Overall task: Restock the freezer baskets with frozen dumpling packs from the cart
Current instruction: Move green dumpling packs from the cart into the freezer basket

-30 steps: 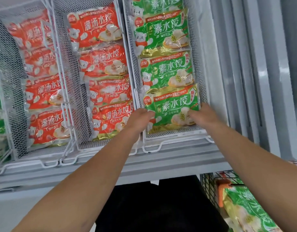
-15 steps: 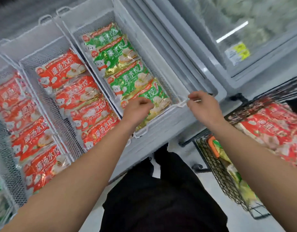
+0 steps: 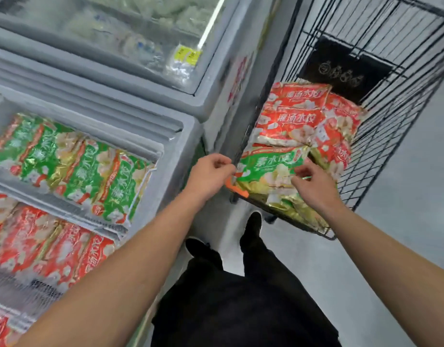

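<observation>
Both hands have left the freezer basket they reached into a second ago and now hang over the cart, which has come into full view on the right. An open chest freezer (image 3: 151, 113) fills the left side; its wire baskets hold a row of green dumpling packs (image 3: 73, 169) with red dumpling packs (image 3: 46, 249) in the next basket nearer the person. To the right stands a black wire cart (image 3: 391, 78), holding more red packs (image 3: 298, 116) at its far end and a green pack (image 3: 268, 171) on top at its near end. The left hand (image 3: 209, 175) is beside the cart's near left corner, fingers loosely curled, gripping nothing visible. The right hand (image 3: 313, 184) hovers just above the green pack, fingers loosely bent; contact cannot be told.
</observation>
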